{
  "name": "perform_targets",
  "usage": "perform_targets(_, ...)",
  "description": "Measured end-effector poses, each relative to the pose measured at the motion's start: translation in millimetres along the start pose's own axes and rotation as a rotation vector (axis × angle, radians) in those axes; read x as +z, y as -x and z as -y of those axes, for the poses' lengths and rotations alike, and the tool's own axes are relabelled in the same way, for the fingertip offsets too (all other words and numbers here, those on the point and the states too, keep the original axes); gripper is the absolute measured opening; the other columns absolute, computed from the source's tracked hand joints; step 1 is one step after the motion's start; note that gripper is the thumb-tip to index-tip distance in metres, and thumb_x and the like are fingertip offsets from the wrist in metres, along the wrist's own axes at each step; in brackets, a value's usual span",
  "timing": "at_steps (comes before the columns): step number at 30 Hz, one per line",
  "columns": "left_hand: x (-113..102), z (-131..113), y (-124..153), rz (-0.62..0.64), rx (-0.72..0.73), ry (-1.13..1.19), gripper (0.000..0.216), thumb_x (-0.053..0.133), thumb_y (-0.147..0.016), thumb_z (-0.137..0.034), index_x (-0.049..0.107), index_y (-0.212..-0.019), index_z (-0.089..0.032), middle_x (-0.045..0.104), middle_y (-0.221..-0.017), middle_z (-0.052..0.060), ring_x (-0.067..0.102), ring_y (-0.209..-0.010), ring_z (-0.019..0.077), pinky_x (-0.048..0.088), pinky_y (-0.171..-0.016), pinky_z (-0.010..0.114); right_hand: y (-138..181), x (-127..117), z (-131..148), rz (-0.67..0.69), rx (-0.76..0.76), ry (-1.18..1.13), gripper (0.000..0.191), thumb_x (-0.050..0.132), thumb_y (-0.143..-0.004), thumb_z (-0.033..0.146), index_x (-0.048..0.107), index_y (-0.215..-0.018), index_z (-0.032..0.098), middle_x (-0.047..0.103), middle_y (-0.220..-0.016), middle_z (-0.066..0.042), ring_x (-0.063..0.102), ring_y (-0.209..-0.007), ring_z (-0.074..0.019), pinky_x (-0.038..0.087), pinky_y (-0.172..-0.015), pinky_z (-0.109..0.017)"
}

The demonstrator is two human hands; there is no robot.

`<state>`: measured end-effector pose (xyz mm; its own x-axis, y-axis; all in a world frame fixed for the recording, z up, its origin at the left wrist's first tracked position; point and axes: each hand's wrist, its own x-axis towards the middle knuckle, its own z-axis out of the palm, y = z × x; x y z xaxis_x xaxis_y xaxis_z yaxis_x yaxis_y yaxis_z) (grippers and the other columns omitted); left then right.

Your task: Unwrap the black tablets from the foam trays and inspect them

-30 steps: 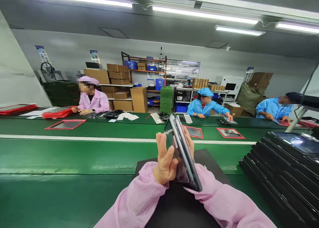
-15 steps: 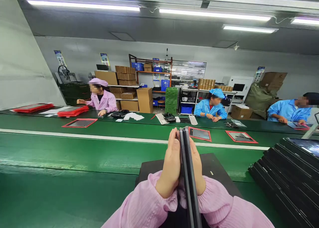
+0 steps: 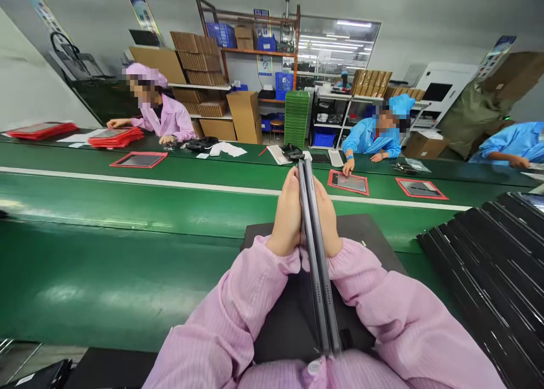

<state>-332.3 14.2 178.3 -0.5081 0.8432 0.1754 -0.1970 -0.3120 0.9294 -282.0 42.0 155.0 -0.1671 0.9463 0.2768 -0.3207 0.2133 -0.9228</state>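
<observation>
green work surface (image 3: 127, 270), black board (image 3: 361, 230) under two slabs (image 3: 313, 253), shelves (image 3: 272, 52) behind

grey wall (image 3: 425, 15), window (image 3: 357, 43) beside rust-brown rack (image 3: 242, 51), long green bench (image 3: 204, 210) in front

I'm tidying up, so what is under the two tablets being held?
A black mat shows below the tablets, held between the left hand and right hand. Their undersides are hidden, so contact can't be told.

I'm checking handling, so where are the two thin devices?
In the head view, the devices stand on edge just right of centre, side by side between the left hand and right hand, left of the black stack.
</observation>
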Motion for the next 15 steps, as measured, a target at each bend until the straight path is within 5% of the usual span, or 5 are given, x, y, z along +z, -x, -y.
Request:
perform_targets(12,1.7,11.4,-9.3,-0.012,-0.087,0.156,0.035,0.036,-0.095,-0.031,0.052,-0.123,-0.017,0.052,-0.136,0.006,0.048,-0.125,0.0151,0.036,-0.105,0.026,-5.9,2.2,-7.0,0.03,0.002,-0.008,0.038,0.043,-0.086,0.032,0.056,-0.117,0.014,0.061,-0.121,-0.009,0.059,-0.109,-0.0196,0.046,-0.097,-0.034)
perform_targets(15,-0.6,10.7,-9.4,0.01,-0.046,0.11,0.036,0.035,-0.095,-0.031,0.052,-0.122,-0.016,0.052,-0.136,0.006,0.045,-0.127,0.0165,0.033,-0.107,0.027,-6.0,-4.6,-11.9,0.04,-0.15,0.071,0.044,0.04,-0.089,0.043,0.053,-0.123,0.017,0.055,-0.129,-0.009,0.052,-0.119,-0.0226,0.041,-0.102,-0.041)
